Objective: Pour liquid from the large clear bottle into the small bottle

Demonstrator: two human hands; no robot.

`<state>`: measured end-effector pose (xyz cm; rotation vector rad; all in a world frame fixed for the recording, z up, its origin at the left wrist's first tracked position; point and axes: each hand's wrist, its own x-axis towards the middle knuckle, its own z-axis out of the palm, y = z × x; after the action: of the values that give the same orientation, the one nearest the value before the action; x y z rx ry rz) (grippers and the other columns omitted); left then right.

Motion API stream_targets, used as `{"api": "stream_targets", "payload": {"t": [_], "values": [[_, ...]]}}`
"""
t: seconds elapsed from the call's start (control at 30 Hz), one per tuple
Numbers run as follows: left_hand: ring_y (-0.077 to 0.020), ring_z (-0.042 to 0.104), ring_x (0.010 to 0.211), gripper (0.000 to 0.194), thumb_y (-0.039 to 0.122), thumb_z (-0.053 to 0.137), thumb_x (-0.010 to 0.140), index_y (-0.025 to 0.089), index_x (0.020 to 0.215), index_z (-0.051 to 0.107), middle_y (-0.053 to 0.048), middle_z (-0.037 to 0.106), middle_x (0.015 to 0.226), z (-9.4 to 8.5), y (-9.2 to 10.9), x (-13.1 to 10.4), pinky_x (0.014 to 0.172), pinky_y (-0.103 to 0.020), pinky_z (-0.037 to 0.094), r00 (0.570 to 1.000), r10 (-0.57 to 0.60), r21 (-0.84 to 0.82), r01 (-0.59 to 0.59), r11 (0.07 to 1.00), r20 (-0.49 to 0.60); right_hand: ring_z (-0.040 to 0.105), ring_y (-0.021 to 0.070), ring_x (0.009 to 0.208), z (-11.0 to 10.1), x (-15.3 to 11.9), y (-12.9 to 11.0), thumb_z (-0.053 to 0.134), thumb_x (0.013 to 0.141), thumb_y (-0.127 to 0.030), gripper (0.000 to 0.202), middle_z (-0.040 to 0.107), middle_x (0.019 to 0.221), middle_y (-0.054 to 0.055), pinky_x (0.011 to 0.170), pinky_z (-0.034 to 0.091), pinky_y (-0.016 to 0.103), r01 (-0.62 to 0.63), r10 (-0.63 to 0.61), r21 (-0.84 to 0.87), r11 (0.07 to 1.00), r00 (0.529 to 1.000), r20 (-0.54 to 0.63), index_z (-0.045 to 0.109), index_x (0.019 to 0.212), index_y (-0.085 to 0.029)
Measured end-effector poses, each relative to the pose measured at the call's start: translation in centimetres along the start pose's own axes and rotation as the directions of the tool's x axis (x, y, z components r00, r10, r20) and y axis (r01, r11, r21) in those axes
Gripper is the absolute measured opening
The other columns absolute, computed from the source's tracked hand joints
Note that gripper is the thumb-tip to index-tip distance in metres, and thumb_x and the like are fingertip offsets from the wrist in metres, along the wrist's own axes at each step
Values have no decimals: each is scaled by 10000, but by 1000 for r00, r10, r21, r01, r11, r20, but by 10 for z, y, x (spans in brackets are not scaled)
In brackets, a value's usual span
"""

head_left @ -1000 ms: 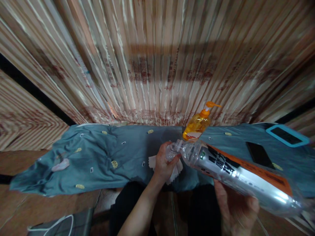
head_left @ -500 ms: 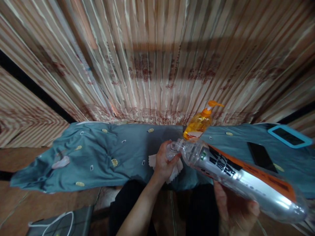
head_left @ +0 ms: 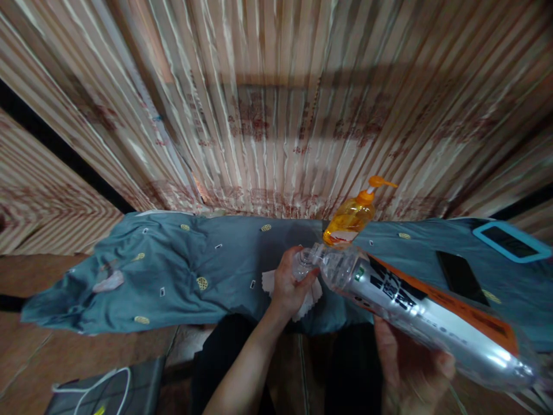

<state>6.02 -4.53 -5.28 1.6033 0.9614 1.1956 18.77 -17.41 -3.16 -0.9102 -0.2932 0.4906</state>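
My right hand holds a large clear plastic bottle from below. The bottle lies tilted, its neck toward the left, and wears a silver, orange and black label. My left hand is closed round a small clear container, whose exact kind I cannot make out. The bottle's mouth meets the small container's opening; whether liquid passes between them does not show. Under my left hand a white cloth with a scalloped edge lies on the teal fabric. Just behind the bottle's neck stands an orange pump bottle.
To the right lie a dark phone and a light-blue framed tablet-like device. A small pale object rests at the left. Pleated curtains hang behind. Low on the left, a white cable lies on a grey box.
Both hands keep hold of the bottle and the small container in nearly the same pose. The view has shifted very slightly.
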Motion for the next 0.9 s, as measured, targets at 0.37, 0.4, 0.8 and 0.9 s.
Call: {"api": "stream_targets", "payload": {"t": [0.37,0.4,0.8,0.9], "values": [[-213,591,990,404,274,681,732,197,1094,517,-53,615,1036,-1,0,0,916,-372,466,1000,-12,28,12,1000,-7,385,279,1303,-1,1,3,724,574,-536,757,469,1381,-22,1033,410,486,-5,5,44,999,1000,20,506,1261,-307],[-215,590,993,406,275,676,736,194,1099,514,-56,614,1040,-1,0,0,917,-373,466,1000,-10,25,10,1000,-1,388,276,1301,-1,1,3,726,573,-534,761,477,1374,-22,1029,416,478,-3,2,46,999,1000,21,504,1264,-305],[-220,584,1009,404,283,678,739,188,1096,513,-61,607,1053,0,-1,0,926,-376,462,1000,-12,13,12,1000,-8,399,268,1295,0,1,2,724,560,-560,777,449,1396,-27,973,472,438,-6,6,12,1000,1000,13,500,1261,-311],[-223,577,1020,406,281,676,743,188,1102,510,-65,603,1070,0,-2,0,933,-383,454,1000,-7,8,7,1000,-5,405,271,1290,1,0,2,715,572,-559,771,457,1391,-12,994,451,455,9,-10,16,1000,1000,24,501,1266,-299]]}}
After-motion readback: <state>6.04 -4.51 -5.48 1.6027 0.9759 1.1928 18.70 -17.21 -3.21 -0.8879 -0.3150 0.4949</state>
